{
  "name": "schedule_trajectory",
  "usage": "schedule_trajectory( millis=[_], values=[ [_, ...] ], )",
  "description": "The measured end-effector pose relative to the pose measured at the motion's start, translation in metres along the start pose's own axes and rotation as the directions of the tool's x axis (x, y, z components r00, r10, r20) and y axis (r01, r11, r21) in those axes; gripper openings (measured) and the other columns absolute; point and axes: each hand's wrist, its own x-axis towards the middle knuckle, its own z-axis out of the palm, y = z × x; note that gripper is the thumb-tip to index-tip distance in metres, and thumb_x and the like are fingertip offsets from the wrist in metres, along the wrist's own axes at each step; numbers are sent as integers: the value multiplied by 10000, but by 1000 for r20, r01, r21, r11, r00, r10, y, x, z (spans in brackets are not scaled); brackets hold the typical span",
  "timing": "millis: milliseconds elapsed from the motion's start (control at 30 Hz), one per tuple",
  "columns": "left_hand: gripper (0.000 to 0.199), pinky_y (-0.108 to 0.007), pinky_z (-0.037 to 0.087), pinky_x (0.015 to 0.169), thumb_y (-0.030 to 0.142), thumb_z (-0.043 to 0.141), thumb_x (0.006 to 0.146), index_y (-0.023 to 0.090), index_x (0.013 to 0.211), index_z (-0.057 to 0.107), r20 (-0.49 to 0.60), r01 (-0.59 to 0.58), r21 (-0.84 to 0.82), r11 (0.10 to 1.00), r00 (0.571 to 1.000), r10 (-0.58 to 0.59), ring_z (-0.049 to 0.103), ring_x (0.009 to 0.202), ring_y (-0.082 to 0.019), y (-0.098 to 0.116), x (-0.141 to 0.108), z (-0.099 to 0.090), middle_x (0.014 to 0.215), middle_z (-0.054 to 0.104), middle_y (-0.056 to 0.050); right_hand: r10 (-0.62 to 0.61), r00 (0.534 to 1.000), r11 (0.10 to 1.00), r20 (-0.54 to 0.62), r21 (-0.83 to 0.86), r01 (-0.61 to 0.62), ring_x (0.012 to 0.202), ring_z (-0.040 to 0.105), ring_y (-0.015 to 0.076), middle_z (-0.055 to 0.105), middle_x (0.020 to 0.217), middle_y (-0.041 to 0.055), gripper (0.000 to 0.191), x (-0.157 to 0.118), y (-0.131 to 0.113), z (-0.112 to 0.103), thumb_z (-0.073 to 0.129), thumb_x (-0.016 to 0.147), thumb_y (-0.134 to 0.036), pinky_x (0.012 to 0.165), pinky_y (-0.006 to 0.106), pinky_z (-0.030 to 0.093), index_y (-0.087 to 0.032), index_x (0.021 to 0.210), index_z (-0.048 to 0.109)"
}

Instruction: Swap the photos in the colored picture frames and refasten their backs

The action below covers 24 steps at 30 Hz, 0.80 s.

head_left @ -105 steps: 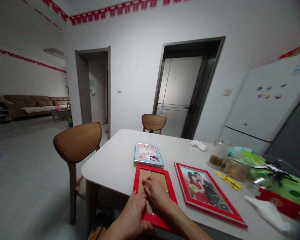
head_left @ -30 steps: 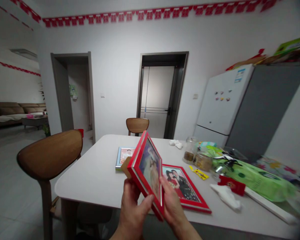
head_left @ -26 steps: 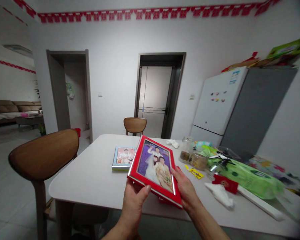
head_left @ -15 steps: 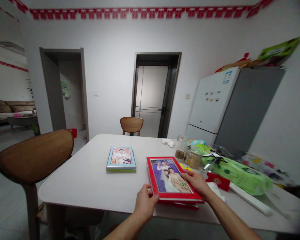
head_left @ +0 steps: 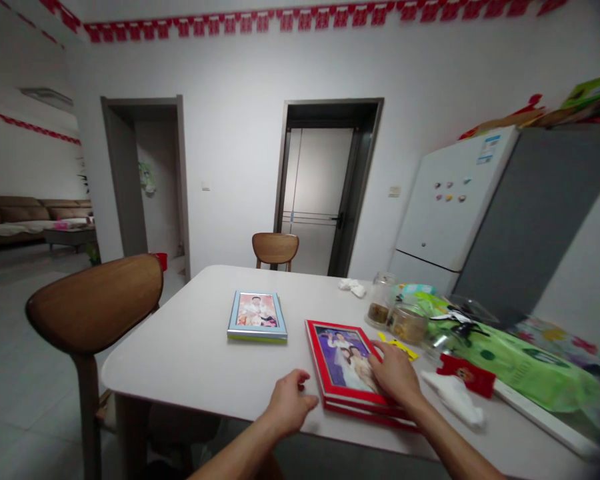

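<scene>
A red-framed photo (head_left: 347,360) lies on top of another red frame at the near edge of the white table. My right hand (head_left: 397,377) rests over the right side of the top frame, its fingers on the picture; the thumb is hidden. Just left of the red frames my left hand (head_left: 290,403) is off them, fingers curved and apart, holding nothing. Farther back and to the left lies a light-blue framed photo (head_left: 257,313), stacked on something with a green edge.
Glass jars (head_left: 407,322), a yellow item (head_left: 400,347), a white tissue (head_left: 455,398), a red packet (head_left: 466,375) and a green package (head_left: 520,360) crowd the table's right side. Wooden chairs (head_left: 100,303) stand left and behind; a fridge (head_left: 445,200) is at right.
My left hand has let go of the red frame and is now apart from it. The top red frame lies more evenly over the lower one. The view has shifted, moving the scene rightward.
</scene>
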Motion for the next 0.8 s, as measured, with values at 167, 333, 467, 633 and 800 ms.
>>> schedule_trajectory(
  millis=[167,333,467,633,800],
  values=[
    [282,-261,420,734,100,618,593,145,868,574,-109,54,-86,995,992,-63,563,832,-190,-16,9,-39,919,617,-68,-363,919,931,155,39,362,1018,489,169,574,1076,94,351,-5,-87,38,406,732,-218,917,263,319,-118,1030,562],
    [299,-254,389,796,93,643,597,130,880,554,-259,119,-246,962,948,-183,536,921,-195,-32,20,-78,990,588,-98,-511,825,857,240,66,512,1034,467,195,540,1122,97,432,0,-156,102,514,668,-214,874,293,347,-150,1095,512],
    [325,-247,419,718,151,657,616,109,912,528,-296,172,-417,892,902,-313,565,857,-187,-38,20,-96,965,582,-116,-530,813,842,241,38,538,1026,450,226,524,1114,110,470,11,-184,131,556,620,-169,856,332,337,-155,1086,495],
    [354,-232,439,627,205,668,624,95,923,515,-263,161,-619,769,880,-396,597,727,-159,-36,16,-99,821,609,-93,-555,793,823,251,24,568,918,480,208,575,931,102,192,7,-193,129,453,684,-113,783,319,361,-151,841,558],
    [305,-247,459,644,349,632,667,128,870,575,-286,23,-734,679,896,-339,607,764,-176,-23,9,-94,844,638,-82,-604,766,797,218,144,587,945,473,188,551,994,82,207,-30,-193,99,476,674,-150,817,305,368,-167,874,525]
  ],
)
